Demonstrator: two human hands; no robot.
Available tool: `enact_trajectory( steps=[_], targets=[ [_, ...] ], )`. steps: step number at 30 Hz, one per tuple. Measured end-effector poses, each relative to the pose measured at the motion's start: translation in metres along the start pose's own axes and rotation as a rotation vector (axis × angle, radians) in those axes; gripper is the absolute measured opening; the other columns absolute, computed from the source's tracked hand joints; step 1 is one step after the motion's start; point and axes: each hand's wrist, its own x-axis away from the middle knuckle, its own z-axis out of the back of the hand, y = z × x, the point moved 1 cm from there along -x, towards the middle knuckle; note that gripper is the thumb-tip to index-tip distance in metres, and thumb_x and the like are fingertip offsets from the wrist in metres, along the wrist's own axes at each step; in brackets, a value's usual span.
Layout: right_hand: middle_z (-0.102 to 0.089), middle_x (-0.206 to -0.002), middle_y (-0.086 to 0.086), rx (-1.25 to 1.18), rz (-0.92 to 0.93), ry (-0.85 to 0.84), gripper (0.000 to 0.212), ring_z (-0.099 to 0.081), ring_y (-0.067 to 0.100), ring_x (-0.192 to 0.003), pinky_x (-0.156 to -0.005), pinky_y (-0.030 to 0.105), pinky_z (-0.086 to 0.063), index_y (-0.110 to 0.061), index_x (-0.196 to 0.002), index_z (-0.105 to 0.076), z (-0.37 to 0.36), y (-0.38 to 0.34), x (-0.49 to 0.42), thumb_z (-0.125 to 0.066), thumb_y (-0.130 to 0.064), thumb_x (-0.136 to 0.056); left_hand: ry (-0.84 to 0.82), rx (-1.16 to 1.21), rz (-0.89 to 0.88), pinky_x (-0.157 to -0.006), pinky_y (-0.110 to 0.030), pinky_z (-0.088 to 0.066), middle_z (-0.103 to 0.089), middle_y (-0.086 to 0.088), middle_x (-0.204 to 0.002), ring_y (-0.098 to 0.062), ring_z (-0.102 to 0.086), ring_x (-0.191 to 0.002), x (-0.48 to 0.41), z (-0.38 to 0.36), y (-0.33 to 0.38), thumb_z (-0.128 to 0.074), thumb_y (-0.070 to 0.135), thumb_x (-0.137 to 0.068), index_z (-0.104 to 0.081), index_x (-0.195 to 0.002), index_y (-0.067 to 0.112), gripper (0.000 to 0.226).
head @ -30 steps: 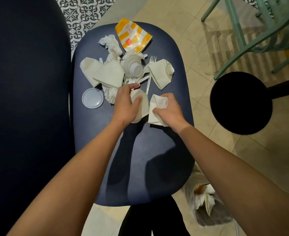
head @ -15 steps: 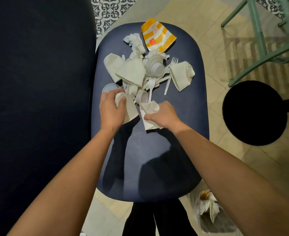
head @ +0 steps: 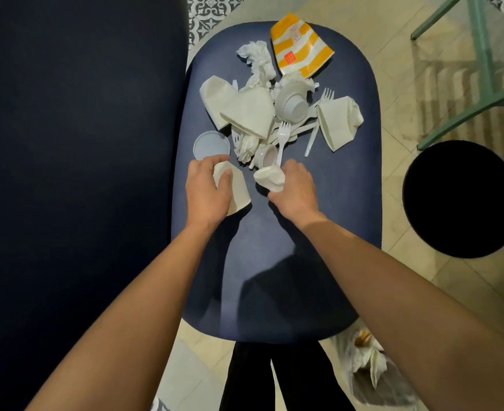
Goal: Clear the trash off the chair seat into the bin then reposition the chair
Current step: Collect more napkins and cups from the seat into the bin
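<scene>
The dark blue chair seat (head: 280,262) fills the middle of the head view. Trash is piled on its far half: an orange-striped wrapper (head: 299,44), crumpled napkins (head: 245,109), a folded napkin (head: 338,121), small plastic cups (head: 293,105), white forks (head: 282,137) and a round lid (head: 210,145). My left hand (head: 207,192) grips a white napkin (head: 237,191) near the lid. My right hand (head: 293,189) holds a crumpled white napkin (head: 270,179) just below a small sauce cup (head: 265,155). The bin (head: 372,372) sits on the floor at the seat's near right corner, with paper inside.
A large dark surface (head: 76,173) runs along the seat's left side. A round black table base (head: 461,200) stands on the tiled floor to the right. Green chair legs (head: 482,69) stand at the far right. My dark-trousered legs (head: 253,378) are below the seat's near edge.
The camera view has shifted, so the seat sits further right in the frame. My right hand has bunched its flat napkin into a crumpled wad. My left hand keeps hold of its napkin.
</scene>
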Motion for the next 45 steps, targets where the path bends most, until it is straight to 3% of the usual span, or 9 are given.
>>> enact_trajectory(
  steps=[10, 17, 20, 23, 28, 32, 37, 42, 45],
  targets=[
    [-0.057, -0.106, 0.005, -0.129, -0.010, 0.061, 0.039, -0.054, 0.026, -0.099, -0.074, 0.036, -0.046, -0.012, -0.104, -0.046, 0.017, 0.014, 0.014, -0.072, -0.009, -0.074, -0.027, -0.004, -0.028, -0.090, -0.015, -0.029, -0.048, -0.003, -0.119, -0.007, -0.043, -0.103, 0.012, -0.009, 0.012, -0.051, 0.019, -0.094, -0.057, -0.122, 0.019, 0.028],
    [-0.057, -0.115, 0.006, -0.202, -0.053, 0.114, 0.048, -0.054, 0.023, -0.104, -0.076, 0.030, -0.045, -0.012, -0.113, -0.048, 0.049, 0.028, 0.041, -0.076, -0.014, -0.073, -0.108, -0.014, -0.137, -0.095, -0.016, -0.030, -0.050, -0.005, -0.121, -0.016, -0.048, -0.115, 0.031, -0.022, 0.037, -0.053, 0.019, -0.093, -0.058, -0.122, 0.019, 0.029],
    [-0.058, -0.117, 0.005, -0.219, -0.097, 0.163, 0.052, -0.056, 0.023, -0.107, -0.074, 0.026, -0.044, -0.013, -0.116, -0.050, 0.058, 0.042, 0.059, -0.078, -0.019, -0.073, -0.140, -0.028, -0.205, -0.087, -0.008, -0.025, -0.051, -0.004, -0.121, -0.012, -0.046, -0.114, 0.043, -0.031, 0.048, -0.054, 0.019, -0.093, -0.058, -0.122, 0.018, 0.029],
    [-0.059, -0.115, 0.006, -0.266, -0.153, 0.237, 0.050, -0.056, 0.021, -0.102, -0.071, 0.025, -0.041, -0.011, -0.115, -0.052, 0.066, 0.066, 0.085, -0.078, -0.021, -0.073, -0.202, -0.022, -0.273, -0.083, -0.005, -0.023, -0.051, -0.003, -0.119, -0.004, -0.041, -0.104, 0.065, -0.046, 0.060, -0.055, 0.018, -0.092, -0.059, -0.120, 0.016, 0.028],
    [-0.062, -0.107, 0.006, -0.360, -0.244, 0.295, 0.044, -0.058, 0.022, -0.094, -0.071, 0.027, -0.044, -0.011, -0.109, -0.055, 0.076, 0.104, 0.131, -0.076, -0.022, -0.073, -0.297, -0.018, -0.332, -0.083, -0.007, -0.027, -0.055, -0.002, -0.116, -0.009, -0.048, -0.105, 0.103, -0.069, 0.074, -0.058, 0.019, -0.091, -0.061, -0.115, 0.016, 0.024],
    [-0.058, -0.106, 0.001, -0.384, -0.304, 0.332, 0.048, -0.051, 0.015, -0.089, -0.072, 0.026, -0.042, -0.013, -0.115, -0.054, 0.086, 0.138, 0.170, -0.076, -0.023, -0.074, -0.372, -0.016, -0.363, -0.076, -0.007, -0.027, -0.055, -0.003, -0.114, -0.003, -0.043, -0.094, 0.142, -0.094, 0.086, -0.059, 0.019, -0.090, -0.062, -0.111, 0.017, 0.021],
    [-0.056, -0.099, -0.001, -0.446, -0.372, 0.376, 0.042, -0.054, 0.017, -0.089, -0.072, 0.026, -0.044, -0.013, -0.111, -0.056, 0.090, 0.196, 0.227, -0.075, -0.017, -0.074, -0.452, -0.021, -0.374, -0.070, -0.008, -0.032, -0.052, 0.004, -0.112, -0.002, -0.044, -0.091, 0.206, -0.133, 0.092, -0.058, 0.024, -0.091, -0.061, -0.111, 0.021, 0.020],
    [-0.059, -0.091, 0.001, -0.504, -0.481, 0.376, 0.030, -0.055, 0.019, -0.082, -0.067, 0.026, -0.040, -0.015, -0.096, -0.053, 0.079, 0.260, 0.282, -0.071, -0.012, -0.072, -0.489, -0.062, -0.399, -0.080, -0.016, -0.035, -0.055, -0.004, -0.111, -0.013, -0.052, -0.098, 0.267, -0.171, 0.078, -0.054, 0.024, -0.092, -0.061, -0.114, 0.016, 0.024],
    [-0.058, -0.092, -0.001, -0.527, -0.543, 0.361, 0.030, -0.053, 0.018, -0.082, -0.067, 0.024, -0.038, -0.017, -0.096, -0.052, 0.068, 0.298, 0.311, -0.070, -0.011, -0.073, -0.549, -0.048, -0.342, -0.088, -0.024, -0.041, -0.054, -0.004, -0.115, -0.015, -0.053, -0.101, 0.301, -0.195, 0.069, -0.050, 0.022, -0.095, -0.058, -0.117, 0.014, 0.024]
  ],
)
